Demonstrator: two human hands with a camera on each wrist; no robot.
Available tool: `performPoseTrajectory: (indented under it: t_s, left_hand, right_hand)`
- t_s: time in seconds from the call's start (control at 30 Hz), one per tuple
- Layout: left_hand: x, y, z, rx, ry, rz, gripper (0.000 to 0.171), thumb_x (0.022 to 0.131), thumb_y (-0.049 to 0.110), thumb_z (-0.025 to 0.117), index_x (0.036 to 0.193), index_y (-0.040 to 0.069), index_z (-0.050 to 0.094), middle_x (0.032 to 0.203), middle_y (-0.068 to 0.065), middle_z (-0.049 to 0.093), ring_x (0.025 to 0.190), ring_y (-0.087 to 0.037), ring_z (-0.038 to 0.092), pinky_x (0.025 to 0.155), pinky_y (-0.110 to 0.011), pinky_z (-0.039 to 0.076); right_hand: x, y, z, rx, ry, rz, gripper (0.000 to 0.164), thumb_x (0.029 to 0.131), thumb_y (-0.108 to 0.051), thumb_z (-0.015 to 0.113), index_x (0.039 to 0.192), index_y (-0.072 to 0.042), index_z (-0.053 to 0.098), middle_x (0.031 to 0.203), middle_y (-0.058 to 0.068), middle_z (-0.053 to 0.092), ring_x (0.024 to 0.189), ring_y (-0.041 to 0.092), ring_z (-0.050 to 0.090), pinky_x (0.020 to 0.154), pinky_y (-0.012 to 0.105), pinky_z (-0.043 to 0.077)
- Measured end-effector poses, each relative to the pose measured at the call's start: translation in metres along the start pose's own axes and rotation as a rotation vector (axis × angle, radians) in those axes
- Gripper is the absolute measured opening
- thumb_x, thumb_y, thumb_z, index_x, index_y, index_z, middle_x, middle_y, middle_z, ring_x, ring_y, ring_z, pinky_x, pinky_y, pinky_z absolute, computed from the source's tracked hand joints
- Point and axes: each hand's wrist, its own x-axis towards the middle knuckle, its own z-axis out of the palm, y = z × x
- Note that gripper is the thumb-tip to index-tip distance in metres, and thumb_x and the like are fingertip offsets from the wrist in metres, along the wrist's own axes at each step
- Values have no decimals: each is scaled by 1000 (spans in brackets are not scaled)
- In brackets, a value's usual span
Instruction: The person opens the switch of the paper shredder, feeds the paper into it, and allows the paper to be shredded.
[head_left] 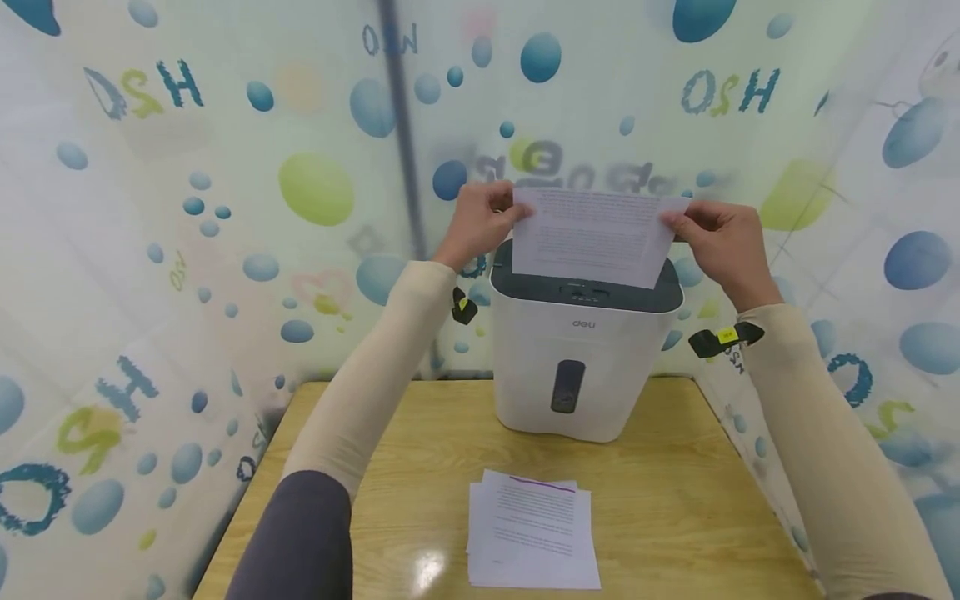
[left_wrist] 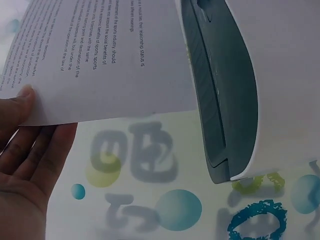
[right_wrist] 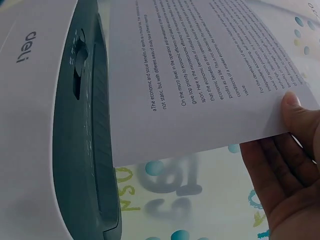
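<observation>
A printed sheet of paper [head_left: 592, 233] stands upright over the dark top of a white deli paper shredder [head_left: 577, 358]. My left hand [head_left: 483, 221] pinches the sheet's left side between thumb and fingers. On the other side my right hand [head_left: 720, 242] pinches it near its upper right corner. The right wrist view shows the right thumb [right_wrist: 291, 99] on the printed face, with the fingers behind. At the slot [left_wrist: 202, 75], the sheet's lower edge meets the shredder top; whether it has entered cannot be told.
A loose stack of printed sheets [head_left: 536, 533] lies on the wooden table [head_left: 405, 467], in front of the shredder. A patterned curtain [head_left: 315, 100] with blue and green spots hangs close behind and along both sides.
</observation>
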Motion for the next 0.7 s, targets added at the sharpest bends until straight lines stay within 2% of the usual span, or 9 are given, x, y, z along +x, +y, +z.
performPoseTrajectory:
  t_s: [0.13,0.37,0.5,0.7]
  left_hand:
    - [10,-2,1,21,-13,-26,12,97,20,72,92,10,74,92,-7,79,80,-11,71,65,-23,39]
    - [28,-8,8,48,-43,-100,14,99,25,70,103,13,75,102,-4,79,88,-12,70,70,-25,40]
    - [38,-14,14,44,-48,-125,16,100,25,69,109,13,75,106,-4,78,94,-12,71,74,-25,41]
    - [46,-24,23,34,-50,-158,16,100,26,69,107,12,74,107,-4,78,91,-13,69,74,-26,40]
  right_hand:
    - [11,3,0,4,-11,12,36,94,-36,74,115,-7,77,91,-19,71,84,3,68,75,11,52]
    - [29,8,0,11,-18,31,36,94,-36,74,110,-4,77,90,-17,70,86,5,68,75,12,52]
    - [40,12,2,22,-15,57,35,95,-35,73,114,-5,76,94,-16,70,87,5,66,76,12,51]
    - [51,22,4,21,-37,78,38,96,-35,72,121,-7,75,101,-14,71,90,4,67,81,14,53]
